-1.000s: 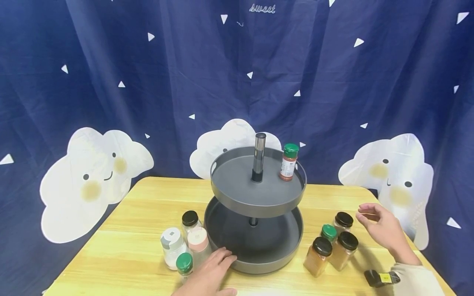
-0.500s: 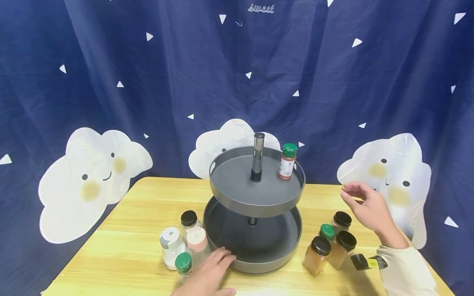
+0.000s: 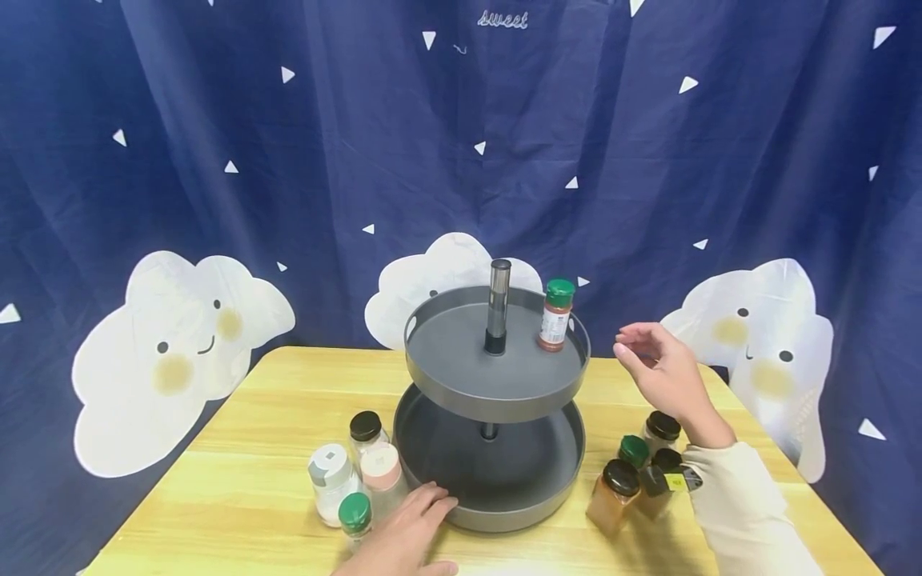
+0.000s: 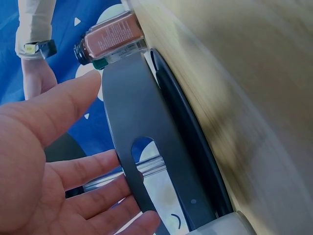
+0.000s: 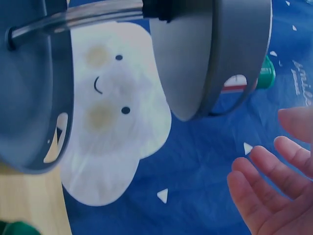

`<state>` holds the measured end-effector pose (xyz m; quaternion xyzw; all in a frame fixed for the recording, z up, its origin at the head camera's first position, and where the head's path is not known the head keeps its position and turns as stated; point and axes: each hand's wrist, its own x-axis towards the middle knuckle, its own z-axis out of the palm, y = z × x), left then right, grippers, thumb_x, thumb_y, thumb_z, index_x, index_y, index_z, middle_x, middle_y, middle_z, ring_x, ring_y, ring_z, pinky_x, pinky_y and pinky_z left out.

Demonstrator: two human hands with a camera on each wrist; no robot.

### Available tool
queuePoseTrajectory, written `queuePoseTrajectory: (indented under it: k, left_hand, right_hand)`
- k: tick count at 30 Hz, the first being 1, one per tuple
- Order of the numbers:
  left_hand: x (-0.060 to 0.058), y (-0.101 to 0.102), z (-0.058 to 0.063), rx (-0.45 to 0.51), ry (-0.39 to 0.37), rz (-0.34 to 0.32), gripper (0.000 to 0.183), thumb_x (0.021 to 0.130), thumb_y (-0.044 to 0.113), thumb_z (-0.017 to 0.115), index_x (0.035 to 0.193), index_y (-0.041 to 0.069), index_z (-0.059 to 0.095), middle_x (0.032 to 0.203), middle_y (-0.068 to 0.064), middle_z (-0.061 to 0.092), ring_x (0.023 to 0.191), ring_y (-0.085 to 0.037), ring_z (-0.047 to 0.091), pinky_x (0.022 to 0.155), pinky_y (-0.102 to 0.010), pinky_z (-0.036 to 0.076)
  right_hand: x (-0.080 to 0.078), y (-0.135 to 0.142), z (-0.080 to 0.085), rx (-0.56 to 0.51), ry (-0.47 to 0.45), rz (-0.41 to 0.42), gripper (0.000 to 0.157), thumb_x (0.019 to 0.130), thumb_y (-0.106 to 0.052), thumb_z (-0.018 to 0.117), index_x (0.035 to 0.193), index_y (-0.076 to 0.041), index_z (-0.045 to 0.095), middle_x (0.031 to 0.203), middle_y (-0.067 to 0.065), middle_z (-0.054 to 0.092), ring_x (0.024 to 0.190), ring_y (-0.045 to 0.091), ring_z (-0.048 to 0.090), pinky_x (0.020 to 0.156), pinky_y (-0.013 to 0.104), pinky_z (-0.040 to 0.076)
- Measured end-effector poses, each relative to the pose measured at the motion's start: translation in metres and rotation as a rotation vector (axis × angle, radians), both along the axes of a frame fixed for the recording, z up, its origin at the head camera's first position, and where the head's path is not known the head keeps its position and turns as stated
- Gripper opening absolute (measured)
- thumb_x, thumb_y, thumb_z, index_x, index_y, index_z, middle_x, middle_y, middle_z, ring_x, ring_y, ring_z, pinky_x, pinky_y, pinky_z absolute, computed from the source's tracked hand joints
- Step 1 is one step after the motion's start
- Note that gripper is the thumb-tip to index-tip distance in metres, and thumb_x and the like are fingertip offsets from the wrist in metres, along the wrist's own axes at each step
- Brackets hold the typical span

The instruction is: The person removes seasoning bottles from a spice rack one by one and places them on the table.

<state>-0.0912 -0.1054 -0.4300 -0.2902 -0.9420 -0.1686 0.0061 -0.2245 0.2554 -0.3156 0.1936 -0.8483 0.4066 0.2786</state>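
A dark grey two-tier round tray stands mid-table, its upper tray [image 3: 457,344] above the lower tray [image 3: 468,472] on a metal post [image 3: 499,296]. Upright on the upper tray's right side is a green-capped spice bottle [image 3: 554,326] with red contents. My left hand [image 3: 403,532] lies with spread, relaxed fingers, fingertips right at the lower tray's front-left rim. In the left wrist view, that hand [image 4: 63,181] shows nothing in its palm. My right hand [image 3: 666,380] hovers right of the upper tray, fingers loosely bent; the right wrist view shows it [image 5: 279,196] holding nothing.
On the right stand several spice jars, including a black-lidded jar [image 3: 612,500] and a green-lidded one [image 3: 634,450]. Left of the tray are a white-capped jar [image 3: 334,488], a pink-lidded jar [image 3: 382,472] and others. A blue curtain [image 3: 403,120] hangs behind the wooden table [image 3: 238,472].
My right hand has moved left and away from me, from beyond the right-hand jars toward the upper tray. My left hand stays at the lower rim.
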Motion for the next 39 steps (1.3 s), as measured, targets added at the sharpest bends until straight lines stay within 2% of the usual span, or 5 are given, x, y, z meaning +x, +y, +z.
queuePoseTrajectory:
  k: [10,14,21,32,39]
  left_hand:
    - [-0.002,-0.002,-0.002,0.004,-0.006,-0.018,0.067,0.082,0.047,0.073,0.132,0.005,0.054,0.131,-0.014,0.051,0.126,-0.032,0.046,0.1,-0.043,0.046]
    - [-0.002,-0.002,-0.002,0.002,-0.002,-0.021,0.067,0.082,0.047,0.074,0.131,0.005,0.055,0.13,-0.014,0.052,0.126,-0.032,0.047,0.1,-0.044,0.046]
    - [-0.002,-0.003,-0.004,0.003,0.021,-0.024,0.068,0.082,0.048,0.073,0.13,0.004,0.055,0.129,-0.015,0.052,0.124,-0.033,0.048,0.099,-0.044,0.047]
    - [-0.003,-0.002,-0.006,-0.005,0.072,-0.021,0.068,0.08,0.048,0.074,0.129,0.005,0.056,0.128,-0.014,0.054,0.123,-0.033,0.049,0.099,-0.044,0.047]
    - [-0.004,-0.004,-0.009,0.002,0.13,-0.045,0.068,0.081,0.05,0.073,0.128,0.004,0.057,0.126,-0.014,0.055,0.121,-0.033,0.05,0.097,-0.043,0.049]
  right_hand:
    - [-0.009,-0.023,0.009,-0.078,0.028,0.02,0.029,0.091,-0.01,0.067,0.113,0.005,0.058,0.105,0.019,0.067,0.09,-0.011,0.055,0.077,0.007,0.047]
    - [-0.016,-0.031,0.013,-0.08,0.026,0.044,0.031,0.09,-0.009,0.068,0.114,0.007,0.057,0.106,0.02,0.067,0.094,0.008,0.063,0.081,0.008,0.047]
    - [-0.028,-0.045,0.021,-0.054,-0.015,0.08,0.039,0.088,-0.011,0.07,0.118,0.008,0.053,0.109,0.024,0.065,0.102,0.038,0.063,0.093,0.044,0.05]
    - [-0.039,-0.056,0.026,0.071,-0.123,0.1,0.054,0.088,-0.015,0.072,0.131,0.007,0.047,0.115,0.025,0.064,0.106,0.041,0.061,0.096,0.057,0.045]
    - [-0.038,-0.062,0.03,0.095,-0.102,0.082,0.046,0.086,-0.014,0.072,0.124,0.005,0.055,0.103,0.022,0.068,0.094,0.037,0.065,0.086,0.054,0.049]
